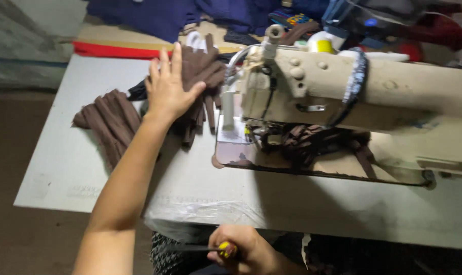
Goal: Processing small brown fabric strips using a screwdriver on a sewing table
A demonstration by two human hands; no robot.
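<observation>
The left hand (169, 87) lies flat, fingers spread, on a pile of brown fabric strips (203, 71); a 2nd pile (111, 122) sits just below-left of its wrist. The right hand (246, 249) is fisted around a yellow-handled tool (225, 249) (blade dark, unclear), below the sewing machine (343, 86).

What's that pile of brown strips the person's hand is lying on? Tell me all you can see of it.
The brown strips look like soft, dull cloth cut long and narrow, stacked loosely with ends fanning toward the sewing machine. They lie on the white table, and the left hand rests flat on top, fingers spread. A second bundle lies apart, to the left.
</observation>
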